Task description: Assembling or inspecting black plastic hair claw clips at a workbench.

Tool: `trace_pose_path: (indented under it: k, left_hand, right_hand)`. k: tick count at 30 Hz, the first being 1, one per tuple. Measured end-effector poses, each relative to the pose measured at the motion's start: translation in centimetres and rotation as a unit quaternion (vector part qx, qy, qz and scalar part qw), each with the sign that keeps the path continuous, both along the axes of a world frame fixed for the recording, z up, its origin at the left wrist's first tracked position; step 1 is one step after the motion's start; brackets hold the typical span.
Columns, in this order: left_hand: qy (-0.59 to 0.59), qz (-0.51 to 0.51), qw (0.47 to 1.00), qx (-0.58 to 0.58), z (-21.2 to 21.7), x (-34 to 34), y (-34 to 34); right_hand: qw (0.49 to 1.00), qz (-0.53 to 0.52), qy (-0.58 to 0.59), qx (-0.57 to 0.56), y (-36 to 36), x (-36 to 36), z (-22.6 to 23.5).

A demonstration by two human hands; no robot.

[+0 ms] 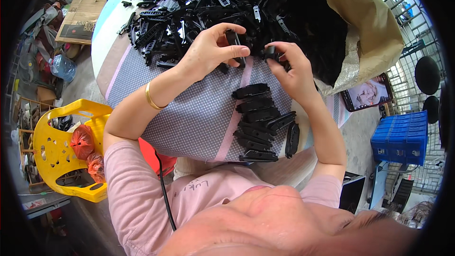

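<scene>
My left hand (204, 51) is closed on a long, narrow black plastic part (234, 42), gripped between thumb and fingers above the table. A short way to its right, my right hand (295, 72) pinches a small black piece (271, 53). The two pieces are apart. Just below my hands, several black elongated plastic pieces (259, 114) lie in an overlapping column on the patterned tablecloth (189, 114). Beyond my left hand spreads a large heap of loose black plastic parts (154, 31), some with ladder-like slots.
An open tan sack (372, 26) holding a dark mass of black pieces lies at the far right. Near it, a phone (368, 94) stands at the table's edge. A blue crate (399, 137) is at right; a yellow chair (50, 140) with red bags (82, 142) is at left.
</scene>
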State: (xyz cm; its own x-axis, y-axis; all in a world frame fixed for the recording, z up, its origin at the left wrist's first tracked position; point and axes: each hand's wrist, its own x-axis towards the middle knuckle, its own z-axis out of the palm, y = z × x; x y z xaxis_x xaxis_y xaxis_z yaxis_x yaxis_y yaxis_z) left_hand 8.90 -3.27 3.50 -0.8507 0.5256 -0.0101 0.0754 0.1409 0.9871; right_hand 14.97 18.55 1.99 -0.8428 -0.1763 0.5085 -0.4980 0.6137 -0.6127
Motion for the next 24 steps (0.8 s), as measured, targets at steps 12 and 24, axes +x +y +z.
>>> trace_pose_path:
  k: [12,24]
  left_hand:
    - [-0.179,-0.038,0.946,0.268,-1.3,2.8,1.6]
    - [0.002,-0.006,0.996,0.088,-1.2,2.6,1.0]
  right_hand:
    - [0.977,0.050,-0.139,-0.152,-2.5,1.5,0.3]
    - [1.000,0.007,-0.007,0.008,-2.2,1.4,-0.4]
